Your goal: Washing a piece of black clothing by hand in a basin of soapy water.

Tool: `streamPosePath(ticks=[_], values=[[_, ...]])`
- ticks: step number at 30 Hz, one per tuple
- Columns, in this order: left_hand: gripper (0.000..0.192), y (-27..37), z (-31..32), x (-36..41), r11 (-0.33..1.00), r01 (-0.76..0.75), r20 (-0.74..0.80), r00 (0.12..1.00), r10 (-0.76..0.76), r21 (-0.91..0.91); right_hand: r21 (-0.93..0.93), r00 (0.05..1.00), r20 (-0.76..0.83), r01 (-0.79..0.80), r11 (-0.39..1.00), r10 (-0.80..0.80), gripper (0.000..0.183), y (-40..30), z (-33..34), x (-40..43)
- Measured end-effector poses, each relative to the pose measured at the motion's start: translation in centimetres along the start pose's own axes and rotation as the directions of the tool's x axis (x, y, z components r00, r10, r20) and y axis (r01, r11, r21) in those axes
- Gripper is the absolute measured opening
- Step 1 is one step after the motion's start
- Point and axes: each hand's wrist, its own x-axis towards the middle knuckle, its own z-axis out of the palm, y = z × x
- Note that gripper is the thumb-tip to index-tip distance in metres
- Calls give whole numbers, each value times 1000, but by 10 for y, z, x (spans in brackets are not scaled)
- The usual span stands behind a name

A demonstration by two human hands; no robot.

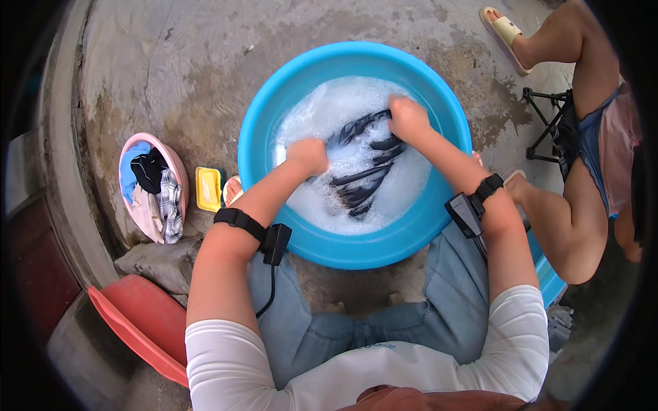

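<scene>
A large blue plastic basin [354,257] stands on the ground between my knees, holding water covered with white suds [329,108]. Dark wet cloth [367,180] lies bunched and creased in the foam, partly under the surface. At the basin's right side, my right hand [408,118] is closed around one end of a twisted length of this cloth. My left hand [308,155] is closed at the other end, lower and to the left, just at the suds. The cloth inside both fists is hidden.
Left of the basin are a yellow soap dish [208,189] with a pale bar and a pink basin [181,174] of clothes. A red basin [144,323] leans behind, near a stone block [159,262]. At right, another person [591,169] sits on a folding stool [545,123] near another blue basin [550,280].
</scene>
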Motion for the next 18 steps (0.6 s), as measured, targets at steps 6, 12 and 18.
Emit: streamPosePath(ticks=[6, 12, 18], values=[[93, -5, -14, 14, 992, -106, 327, 937, 125, -74, 405, 963, -266, 148, 902, -39, 71, -2, 43, 6], [65, -8, -3, 21, 960, -259, 32, 964, 264, -110, 627, 992, -102, 125, 769, -78, 70, -4, 64, 6], [43, -43, 0, 32, 835, -39, -105, 994, -23, -548, 802, 923, 375, -370, 470, 86, 40, 31, 55, 7]])
